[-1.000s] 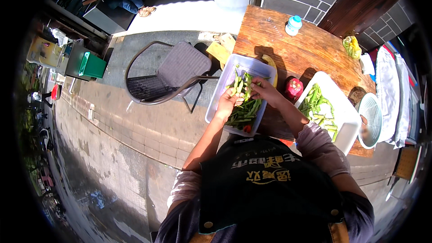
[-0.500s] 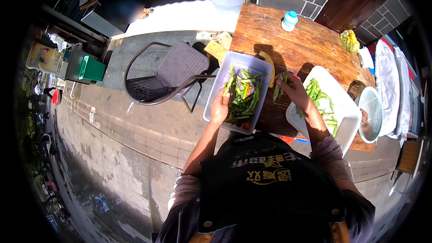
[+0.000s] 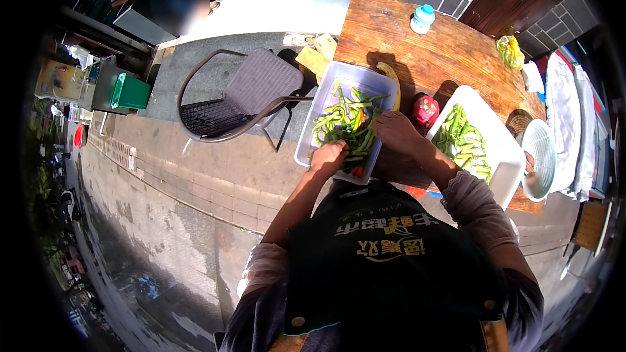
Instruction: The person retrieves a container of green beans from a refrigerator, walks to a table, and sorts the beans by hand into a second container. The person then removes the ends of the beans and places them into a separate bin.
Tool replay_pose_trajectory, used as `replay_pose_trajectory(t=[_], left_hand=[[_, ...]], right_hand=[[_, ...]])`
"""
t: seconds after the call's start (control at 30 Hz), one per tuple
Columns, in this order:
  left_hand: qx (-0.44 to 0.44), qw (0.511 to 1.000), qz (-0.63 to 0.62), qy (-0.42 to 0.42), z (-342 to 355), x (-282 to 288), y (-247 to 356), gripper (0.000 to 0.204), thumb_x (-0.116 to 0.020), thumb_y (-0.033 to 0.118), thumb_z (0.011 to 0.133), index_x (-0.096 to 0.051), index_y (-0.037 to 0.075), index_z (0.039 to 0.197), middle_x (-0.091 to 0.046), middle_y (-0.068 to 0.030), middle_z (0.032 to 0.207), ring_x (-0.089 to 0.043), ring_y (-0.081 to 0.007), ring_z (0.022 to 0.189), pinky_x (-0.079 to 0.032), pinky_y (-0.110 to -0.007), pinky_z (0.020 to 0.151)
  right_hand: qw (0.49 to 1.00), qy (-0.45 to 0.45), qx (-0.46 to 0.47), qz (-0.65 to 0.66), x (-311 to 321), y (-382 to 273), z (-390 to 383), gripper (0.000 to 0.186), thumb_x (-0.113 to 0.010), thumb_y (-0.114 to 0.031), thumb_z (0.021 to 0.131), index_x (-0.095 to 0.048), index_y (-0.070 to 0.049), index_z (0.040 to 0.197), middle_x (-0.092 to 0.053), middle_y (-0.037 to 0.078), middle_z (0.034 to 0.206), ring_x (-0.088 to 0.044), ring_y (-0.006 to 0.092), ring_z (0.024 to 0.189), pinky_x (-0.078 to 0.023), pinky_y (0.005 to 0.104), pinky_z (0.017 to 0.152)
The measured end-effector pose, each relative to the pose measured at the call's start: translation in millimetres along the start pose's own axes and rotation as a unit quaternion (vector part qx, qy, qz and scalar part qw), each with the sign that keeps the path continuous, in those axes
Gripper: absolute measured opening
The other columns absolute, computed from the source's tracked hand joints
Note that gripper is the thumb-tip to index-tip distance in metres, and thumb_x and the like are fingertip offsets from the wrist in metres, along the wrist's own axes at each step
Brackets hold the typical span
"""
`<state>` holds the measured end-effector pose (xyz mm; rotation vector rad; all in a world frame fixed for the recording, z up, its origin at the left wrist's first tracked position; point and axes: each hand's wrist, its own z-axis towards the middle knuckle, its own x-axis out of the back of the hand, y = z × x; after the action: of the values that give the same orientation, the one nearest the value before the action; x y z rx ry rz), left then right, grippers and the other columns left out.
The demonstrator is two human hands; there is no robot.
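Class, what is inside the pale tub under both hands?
Green pods and reddish pieces lie in the tub. Anything beneath the pods, left hand or right hand is hidden.

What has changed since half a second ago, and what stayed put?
The left hand has moved toward the body, at the green pods. The right hand, earlier holding pods near the white tub, has swung left to the lilac bin, uncovering the red fruit; whether it holds any is unclear. Bin and tub stayed.

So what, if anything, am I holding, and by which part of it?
That can't be told: your left hand and right hand are both at the green bean pods in the translucent plastic bin, but the hands hide any grip.
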<state>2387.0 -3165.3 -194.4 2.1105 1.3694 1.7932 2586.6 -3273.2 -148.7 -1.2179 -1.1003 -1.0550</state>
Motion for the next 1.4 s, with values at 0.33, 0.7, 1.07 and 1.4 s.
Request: replay_pose_trajectory(t=[0.33,0.7,1.07,1.4], left_hand=[[-0.02,0.993,0.107,-0.053,15.6,3.6,-18.4,0.034,-0.063,0.035,0.069,-0.056,0.009,0.091,-0.062,-0.0132,0.084,-0.059,-0.0297,0.082,-0.047,-0.041,0.069],[0.047,0.982,-0.022,0.18,25.5,21.7,-22.7,0.026,-0.058,0.026,0.078,-0.055,0.004,0.09,-0.059,-0.0203,0.079,-0.056,-0.0381,0.076,-0.045,-0.044,0.066],[0.082,0.9,-0.344,0.255,10.2,5.1,-17.6,0.018,-0.048,0.018,0.088,-0.053,0.003,0.094,-0.057,-0.0062,0.066,-0.054,-0.0153,0.056,-0.043,-0.028,0.054],[0.115,0.584,-0.802,0.048,1.3,19.1,-30.7,0.028,-0.039,0.01,0.09,-0.043,-0.002,0.115,-0.055,-0.0187,0.102,-0.057,-0.0299,0.093,-0.048,-0.038,0.08]], right_hand=[[0.976,-0.144,-0.074,-0.145,-40.3,38.8,75.1,0.016,-0.054,-0.018,0.072,-0.061,-0.013,0.086,-0.059,0.001,0.079,-0.058,0.0232,0.079,-0.045,0.0384,0.068],[0.961,-0.255,-0.102,-0.014,-61.1,5.3,50.5,0.021,-0.055,-0.022,0.072,-0.055,-0.007,0.087,-0.06,0.012,0.079,-0.059,0.0303,0.078,-0.046,0.0424,0.063],[0.944,-0.129,-0.237,0.189,-50.3,17.8,74.6,0.024,-0.044,-0.024,0.08,-0.05,-0.002,0.088,-0.059,0.02,0.083,-0.057,0.036,0.08,-0.044,0.0452,0.066],[0.781,-0.15,-0.235,0.558,-54.9,8.1,58.5,0.017,-0.051,-0.02,0.084,-0.05,-0.003,0.081,-0.055,0.001,0.073,-0.052,0.008,0.066,-0.044,0.0232,0.06]])
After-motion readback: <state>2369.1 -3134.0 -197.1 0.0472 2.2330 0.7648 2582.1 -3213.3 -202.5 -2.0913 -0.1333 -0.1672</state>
